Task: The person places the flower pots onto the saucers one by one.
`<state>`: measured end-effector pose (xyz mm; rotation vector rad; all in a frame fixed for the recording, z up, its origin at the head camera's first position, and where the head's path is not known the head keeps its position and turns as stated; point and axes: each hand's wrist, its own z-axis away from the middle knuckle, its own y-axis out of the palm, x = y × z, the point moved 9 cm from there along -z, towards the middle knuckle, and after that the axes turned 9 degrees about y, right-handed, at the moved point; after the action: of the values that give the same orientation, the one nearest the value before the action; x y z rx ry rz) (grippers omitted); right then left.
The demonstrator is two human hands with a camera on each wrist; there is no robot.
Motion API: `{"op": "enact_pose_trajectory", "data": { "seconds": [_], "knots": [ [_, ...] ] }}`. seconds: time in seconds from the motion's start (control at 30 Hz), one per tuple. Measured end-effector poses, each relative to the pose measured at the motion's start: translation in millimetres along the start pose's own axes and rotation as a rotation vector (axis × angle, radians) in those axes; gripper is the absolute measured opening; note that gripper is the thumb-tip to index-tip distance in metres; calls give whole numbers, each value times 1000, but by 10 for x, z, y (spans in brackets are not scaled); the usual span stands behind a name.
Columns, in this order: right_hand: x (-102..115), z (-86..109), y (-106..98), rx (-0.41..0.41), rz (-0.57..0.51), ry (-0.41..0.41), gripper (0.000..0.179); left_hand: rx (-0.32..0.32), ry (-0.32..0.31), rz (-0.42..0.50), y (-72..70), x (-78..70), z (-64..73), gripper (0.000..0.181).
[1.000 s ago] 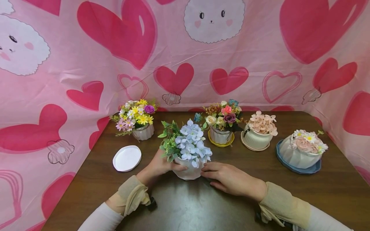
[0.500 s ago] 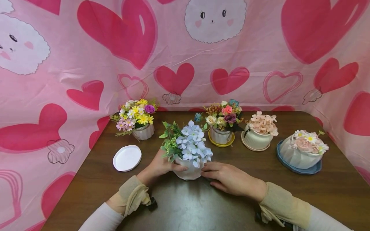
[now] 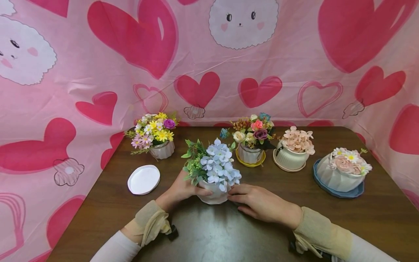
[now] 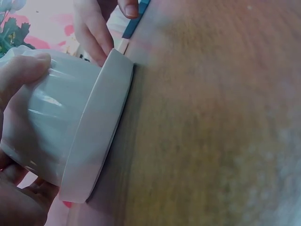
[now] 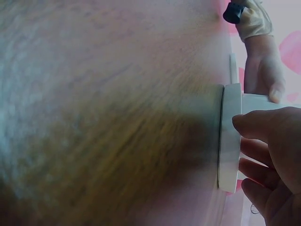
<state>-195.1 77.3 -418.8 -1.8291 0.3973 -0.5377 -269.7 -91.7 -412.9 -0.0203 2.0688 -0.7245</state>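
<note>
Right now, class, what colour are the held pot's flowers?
The flowers are pale blue, clearest in head view.

Stands upright just below the centre of the head view as a glossy white pot (image 4: 66, 103), softly fluted and wavy at the rim. Carries a dense cluster of pale blue flowers (image 3: 220, 163), draping over the rim at front and right, with a looser spray of green leaves (image 3: 195, 160) on the left. Sits in a matching white saucer (image 4: 99, 132), angular-edged, flat-based. Runs slantwise, seen sideways, through the left wrist view's left half.
</note>
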Motion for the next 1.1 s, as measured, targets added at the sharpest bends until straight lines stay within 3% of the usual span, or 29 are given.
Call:
{"op": "enact_pose_trajectory", "data": {
  "seconds": [0.2, 0.4, 0.53, 0.77, 1.1],
  "knots": [
    [6, 2, -6, -4, -9, 1, 34, 11, -10, 26, -16, -192, -11, 95],
    [11, 5, 0, -6, -3, 11, 36, 22, -43, 35, -13, -242, -5, 93],
    [4, 5, 8, 3, -2, 23, 36, 16, -32, 36, 9, -185, 6, 94],
    [-4, 2, 13, 18, 5, 31, 37, 21, 1, 1, 53, 82, 25, 98],
    [-9, -3, 3, 16, 21, 31, 35, 33, -1, -17, 54, 84, 12, 100]
  ]
}}
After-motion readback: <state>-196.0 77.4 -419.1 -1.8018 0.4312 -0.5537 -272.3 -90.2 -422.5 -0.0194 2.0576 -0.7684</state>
